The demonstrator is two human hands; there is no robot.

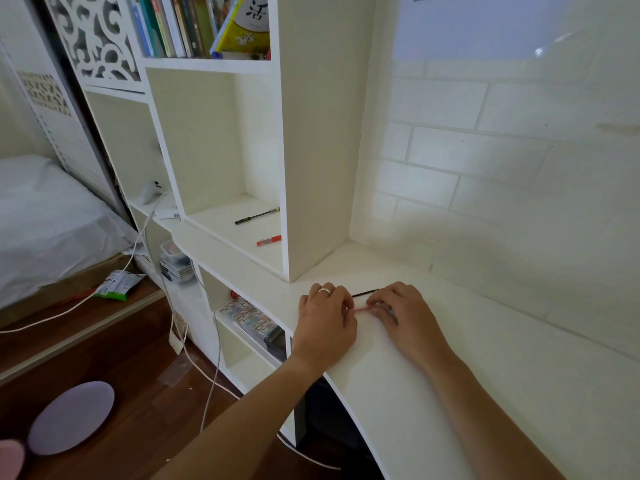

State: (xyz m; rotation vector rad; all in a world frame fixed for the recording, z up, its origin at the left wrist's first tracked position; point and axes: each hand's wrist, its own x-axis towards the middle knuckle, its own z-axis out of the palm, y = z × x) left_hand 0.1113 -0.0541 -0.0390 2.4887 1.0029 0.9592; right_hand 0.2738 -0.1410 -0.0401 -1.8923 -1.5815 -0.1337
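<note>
While we look down past our forearms, these lines run from near to far.
Floor: a lilac disc (71,417) lies low on the left, with a pink shape (10,459) cut off by the corner; we cannot tell what either is.
Desk: our hands rest on the white top (433,393), close to its curved front edge.
Left hand (327,318): knuckles up, ring on one finger, fingers curled and pinching one end of a thin red stick (362,310).
Right hand (403,317): fingers curled too, pinching the other end of the stick.
Red stick: only a short stretch shows between the hands, just over the desk; both ends are hidden, so we cannot say whether it is a pen refill.
Black pen (365,292): on the desk just behind the fingers, mostly hidden by the right hand.
Lower shelf: patterned packs (249,318) sit under the desk top, partly hidden by it.
Cubby: a second black pen (257,216) and a red pen (269,240) lie well apart from the hands; the red one is half hidden by the side panel.
Top shelf: books (194,26), cut off by the frame.
</note>
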